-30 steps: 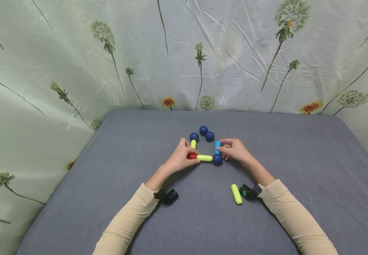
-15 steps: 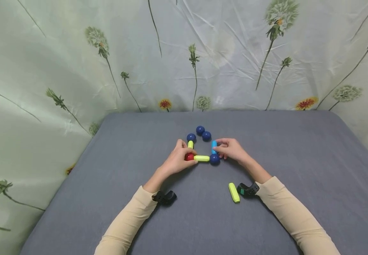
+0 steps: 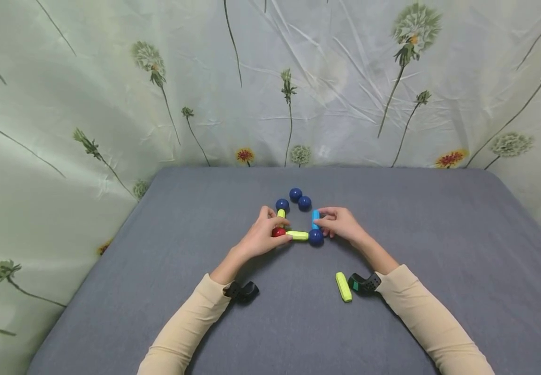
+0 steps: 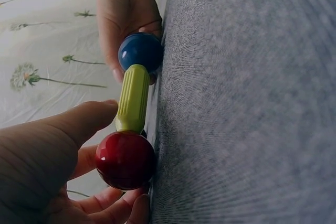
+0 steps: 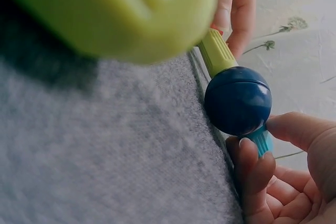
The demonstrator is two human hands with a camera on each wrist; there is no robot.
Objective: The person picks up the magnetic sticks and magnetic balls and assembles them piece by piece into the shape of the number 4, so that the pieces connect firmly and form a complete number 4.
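Observation:
Balls and ribbed rods form an open-ended frame on the grey surface. At its near left corner my left hand (image 3: 261, 233) curls its fingers round a red ball (image 4: 126, 160), the thumb touching the yellow rod (image 4: 133, 98) that runs to a dark blue ball (image 5: 239, 100). A second yellow rod (image 3: 281, 214) leads from the red corner to another blue ball (image 3: 282, 204), partly hidden by the fingers. My right hand (image 3: 341, 224) pinches a light blue rod (image 3: 315, 219) between thumb and fingers. That rod's near end meets the dark blue ball at the near right corner.
Beyond the frame lie two loose blue balls (image 3: 296, 195), side by side. A loose yellow rod (image 3: 343, 287) rests beside the black strap (image 3: 365, 283) on the right wrist. Behind the grey padded surface (image 3: 294, 333) hangs a flower-print curtain (image 3: 345, 104).
The head view has shifted slightly. Both hands keep their hold, and the rods and balls stay in the same arrangement.

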